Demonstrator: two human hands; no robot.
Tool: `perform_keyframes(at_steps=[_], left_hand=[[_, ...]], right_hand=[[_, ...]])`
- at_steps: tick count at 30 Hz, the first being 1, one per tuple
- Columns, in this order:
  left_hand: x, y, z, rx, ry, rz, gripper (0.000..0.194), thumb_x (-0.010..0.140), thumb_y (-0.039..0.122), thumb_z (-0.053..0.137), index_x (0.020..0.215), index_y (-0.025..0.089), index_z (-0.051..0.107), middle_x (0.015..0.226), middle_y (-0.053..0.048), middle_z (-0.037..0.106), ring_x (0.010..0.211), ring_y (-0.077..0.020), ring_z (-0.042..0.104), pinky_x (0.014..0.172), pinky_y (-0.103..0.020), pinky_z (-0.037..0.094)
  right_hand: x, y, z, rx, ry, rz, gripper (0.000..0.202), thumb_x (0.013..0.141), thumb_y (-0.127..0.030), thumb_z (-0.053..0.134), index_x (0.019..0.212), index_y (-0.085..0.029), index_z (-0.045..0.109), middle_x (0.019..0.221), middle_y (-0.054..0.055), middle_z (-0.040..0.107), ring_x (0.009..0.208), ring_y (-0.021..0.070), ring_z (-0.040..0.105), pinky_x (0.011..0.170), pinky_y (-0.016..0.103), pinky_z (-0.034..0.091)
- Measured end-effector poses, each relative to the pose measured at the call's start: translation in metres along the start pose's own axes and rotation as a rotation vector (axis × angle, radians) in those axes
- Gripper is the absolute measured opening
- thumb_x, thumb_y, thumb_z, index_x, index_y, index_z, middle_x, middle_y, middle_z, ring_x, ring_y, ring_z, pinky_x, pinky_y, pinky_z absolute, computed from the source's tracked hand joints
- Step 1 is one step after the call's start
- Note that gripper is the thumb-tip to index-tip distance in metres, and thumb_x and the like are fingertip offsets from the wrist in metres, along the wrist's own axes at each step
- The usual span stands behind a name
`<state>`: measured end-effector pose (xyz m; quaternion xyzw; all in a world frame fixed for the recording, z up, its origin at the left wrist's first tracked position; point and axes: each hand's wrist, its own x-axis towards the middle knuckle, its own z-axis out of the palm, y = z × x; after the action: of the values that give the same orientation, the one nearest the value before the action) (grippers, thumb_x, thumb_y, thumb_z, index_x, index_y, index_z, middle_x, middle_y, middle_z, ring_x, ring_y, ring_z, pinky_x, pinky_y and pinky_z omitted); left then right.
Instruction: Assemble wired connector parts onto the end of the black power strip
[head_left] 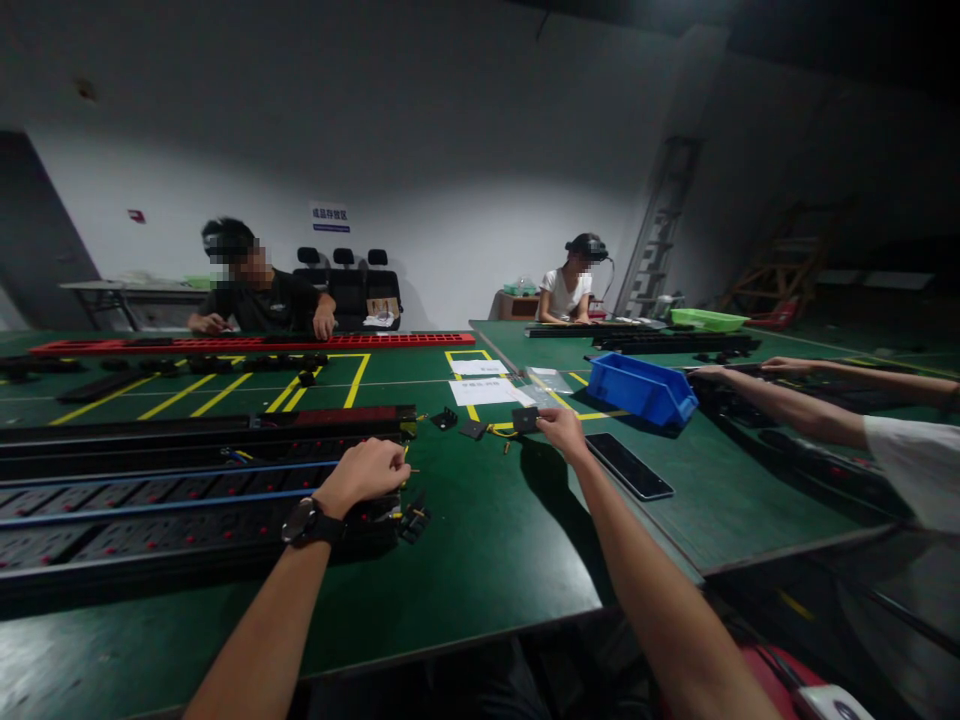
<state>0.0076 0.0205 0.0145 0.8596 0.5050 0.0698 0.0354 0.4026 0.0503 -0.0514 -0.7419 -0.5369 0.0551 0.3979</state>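
Note:
My right hand (pixel 564 432) pinches a small black square plate (pixel 526 420) just above the green table. My left hand (pixel 367 474), with a watch on its wrist, rests over the right end of a long black rail assembly (pixel 187 535) with blue strips and red dots. Its fingers are curled together, and a thin tip pokes out by them; what they hold is hidden. Below that hand, a small black bracket (pixel 415 518) sits at the rail's end. Near the plate lie another black plate (pixel 472 430), a black bracket with holes (pixel 445 419) and a small brass-coloured piece (pixel 506 448).
A phone (pixel 630 465) and a blue bin (pixel 641 388) stand to the right. Paper sheets (pixel 491 391) lie ahead. Across the table a person works by a red rail (pixel 375 342); another sits farther right. A co-worker's arms (pixel 795 400) reach in from the right.

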Motion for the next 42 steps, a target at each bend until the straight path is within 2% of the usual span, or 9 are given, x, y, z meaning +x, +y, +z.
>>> perform_keyframes(at_steps=[4, 9, 13, 20, 23, 27, 32, 36, 42], left_hand=[[0.0, -0.001, 0.001, 0.002, 0.001, -0.005, 0.03, 0.085, 0.041, 0.052, 0.073, 0.02, 0.069, 0.082, -0.008, 0.074, 0.075, -0.0222, 0.067, 0.066, -0.03, 0.042], [0.0, 0.0, 0.0, -0.007, -0.009, 0.001, 0.037, 0.089, 0.043, 0.047, 0.073, 0.02, 0.07, 0.083, -0.009, 0.074, 0.075, -0.022, 0.067, 0.066, -0.03, 0.044], [-0.001, 0.002, -0.001, -0.016, -0.017, -0.004, 0.041, 0.092, 0.044, 0.043, 0.074, 0.02, 0.07, 0.086, -0.011, 0.075, 0.077, -0.0234, 0.068, 0.068, -0.031, 0.045], [0.0, 0.002, 0.003, 0.014, 0.002, -0.02, 0.035, 0.09, 0.041, 0.046, 0.076, 0.021, 0.072, 0.084, -0.01, 0.075, 0.079, -0.0237, 0.07, 0.069, -0.03, 0.046], [-0.001, 0.002, 0.003, 0.003, 0.016, -0.018, 0.033, 0.089, 0.04, 0.047, 0.076, 0.021, 0.071, 0.085, -0.011, 0.075, 0.081, -0.0252, 0.071, 0.071, -0.031, 0.048], [-0.003, 0.004, 0.002, -0.012, 0.022, -0.01, 0.029, 0.087, 0.037, 0.049, 0.076, 0.022, 0.072, 0.087, -0.012, 0.076, 0.083, -0.027, 0.071, 0.075, -0.034, 0.049], [-0.003, 0.004, 0.002, 0.01, 0.011, -0.012, 0.029, 0.087, 0.036, 0.049, 0.08, 0.022, 0.074, 0.092, -0.012, 0.077, 0.088, -0.0292, 0.072, 0.078, -0.036, 0.051], [-0.001, 0.002, 0.004, 0.015, 0.009, -0.017, 0.037, 0.093, 0.037, 0.042, 0.082, 0.022, 0.074, 0.098, -0.014, 0.077, 0.094, -0.0295, 0.072, 0.082, -0.037, 0.051], [-0.001, 0.001, 0.003, -0.009, -0.021, -0.005, 0.045, 0.098, 0.036, 0.033, 0.087, 0.022, 0.075, 0.107, -0.014, 0.077, 0.102, -0.0296, 0.072, 0.087, -0.038, 0.051]], right_hand=[[-0.003, -0.008, -0.006, -0.003, 0.005, 0.068, 0.036, 0.076, -0.017, 0.059, 0.103, -0.023, 0.082, 0.097, 0.01, 0.078, 0.096, 0.0292, 0.071, 0.082, 0.035, 0.051], [-0.016, -0.034, 0.001, 0.22, 0.061, -0.004, 0.035, 0.078, -0.022, 0.056, 0.104, -0.016, 0.078, 0.098, 0.011, 0.078, 0.092, 0.0267, 0.072, 0.082, 0.035, 0.054], [-0.048, -0.074, 0.027, 0.483, -0.092, -0.15, 0.031, 0.076, -0.025, 0.058, 0.1, -0.015, 0.074, 0.094, 0.01, 0.077, 0.082, 0.0221, 0.071, 0.075, 0.032, 0.054], [-0.115, -0.127, 0.059, 0.412, -0.293, -0.404, 0.016, 0.075, -0.022, 0.061, 0.089, -0.021, 0.069, 0.079, 0.002, 0.071, 0.066, 0.0164, 0.061, 0.065, 0.028, 0.046], [-0.127, -0.132, 0.059, 0.435, -0.368, -0.428, 0.017, 0.077, -0.022, 0.062, 0.094, -0.022, 0.066, 0.08, 0.001, 0.071, 0.067, 0.0162, 0.06, 0.064, 0.027, 0.045], [-0.134, -0.133, 0.062, 0.459, -0.517, -0.474, 0.038, 0.08, -0.021, 0.06, 0.118, -0.021, 0.063, 0.083, 0.001, 0.073, 0.07, 0.0161, 0.062, 0.067, 0.027, 0.046], [-0.137, -0.132, 0.067, 0.461, -0.576, -0.527, 0.045, 0.085, -0.021, 0.055, 0.13, -0.02, 0.065, 0.093, 0.004, 0.075, 0.078, 0.0182, 0.065, 0.076, 0.03, 0.049], [-0.133, -0.133, 0.07, 0.54, -0.671, -0.46, 0.045, 0.092, -0.025, 0.046, 0.132, -0.021, 0.067, 0.102, 0.006, 0.075, 0.091, 0.0214, 0.066, 0.087, 0.034, 0.05], [-0.129, -0.132, 0.073, 0.704, -0.849, -0.365, 0.051, 0.09, -0.028, 0.051, 0.14, -0.02, 0.062, 0.109, 0.006, 0.074, 0.086, 0.0194, 0.065, 0.088, 0.035, 0.051]])
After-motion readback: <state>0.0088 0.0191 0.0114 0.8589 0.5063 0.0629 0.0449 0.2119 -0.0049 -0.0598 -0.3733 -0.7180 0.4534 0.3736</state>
